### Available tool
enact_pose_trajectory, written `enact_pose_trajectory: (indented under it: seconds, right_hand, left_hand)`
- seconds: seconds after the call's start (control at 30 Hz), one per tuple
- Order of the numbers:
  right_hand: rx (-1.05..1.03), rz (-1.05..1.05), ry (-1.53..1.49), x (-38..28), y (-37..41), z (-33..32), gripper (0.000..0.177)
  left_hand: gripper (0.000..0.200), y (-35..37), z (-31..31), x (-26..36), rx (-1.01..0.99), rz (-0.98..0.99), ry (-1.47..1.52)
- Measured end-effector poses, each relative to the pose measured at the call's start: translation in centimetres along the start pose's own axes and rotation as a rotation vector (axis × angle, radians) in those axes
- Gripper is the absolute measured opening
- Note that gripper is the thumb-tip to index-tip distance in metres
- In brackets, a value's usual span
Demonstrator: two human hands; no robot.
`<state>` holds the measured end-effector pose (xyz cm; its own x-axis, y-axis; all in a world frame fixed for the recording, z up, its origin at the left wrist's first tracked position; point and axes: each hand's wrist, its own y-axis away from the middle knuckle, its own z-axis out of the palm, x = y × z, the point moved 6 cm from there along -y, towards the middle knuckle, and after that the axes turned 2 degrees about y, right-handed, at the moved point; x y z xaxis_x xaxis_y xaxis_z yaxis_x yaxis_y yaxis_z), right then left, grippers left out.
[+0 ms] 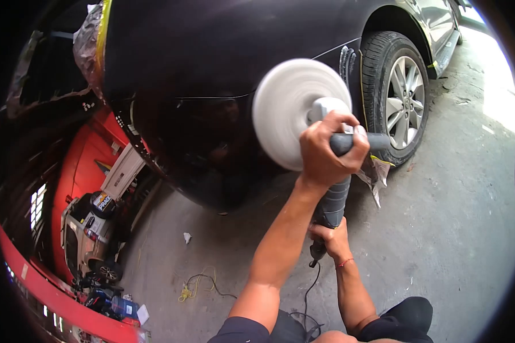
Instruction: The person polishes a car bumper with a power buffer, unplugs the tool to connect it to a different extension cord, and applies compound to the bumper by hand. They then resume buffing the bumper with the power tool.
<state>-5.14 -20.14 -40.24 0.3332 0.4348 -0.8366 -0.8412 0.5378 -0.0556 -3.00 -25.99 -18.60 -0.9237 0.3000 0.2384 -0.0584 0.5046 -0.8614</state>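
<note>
My left hand [332, 143] is wrapped round the dark side handle of a power polisher [335, 200], near its head. Lower down, my right hand [333, 235] grips the rear of the tool's body, where the cord comes out. The round white pad [294, 108] looks blurred, and it lies against or very close to the black car bumper [212, 131]; the contact itself is hidden. White streaks of compound [347, 63] mark the panel beside the wheel arch.
A car wheel [403, 97] stands right of the tool, with masking plastic [377, 174] hanging near it. The black power cord [308, 297] runs down to the concrete floor [429, 228]. Another vehicle [83, 240] and a blue box [125, 307] are at the left.
</note>
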Motion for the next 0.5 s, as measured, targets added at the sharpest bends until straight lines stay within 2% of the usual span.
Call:
enact_pose_trajectory:
  seconds: [0.07,0.13,0.2,0.27,0.33,0.47,0.5]
  right_hand:
    - [0.058,0.010,-0.132,2.0,-0.1,0.2,0.014]
    - [0.061,0.006,-0.144,2.8,0.5,1.3,0.010]
    - [0.134,-0.031,-0.187,3.5,1.7,2.7,0.011]
    - [0.093,-0.055,-0.142,5.0,2.6,4.5,0.011]
    - [0.031,-0.014,-0.071,8.3,3.7,6.5,0.014]
    - [-0.207,0.101,0.064,11.7,6.8,10.9,0.030]
    - [-0.252,0.066,0.090,12.2,7.3,11.8,0.033]
  left_hand:
    - [0.009,1.0,0.8,-0.3,-0.047,-0.083,0.006]
    - [0.011,1.9,0.4,0.2,-0.101,-0.052,-0.076]
    - [0.011,2.9,-0.9,0.4,-0.074,-0.034,-0.050]
    - [0.012,4.4,-3.4,1.2,-0.067,0.028,-0.099]
    - [0.012,6.6,-6.7,2.1,-0.014,-0.028,-0.122]
    - [0.014,11.9,-15.1,5.4,0.030,0.030,-0.309]
    - [0.016,13.2,-17.0,6.2,0.082,0.062,-0.340]
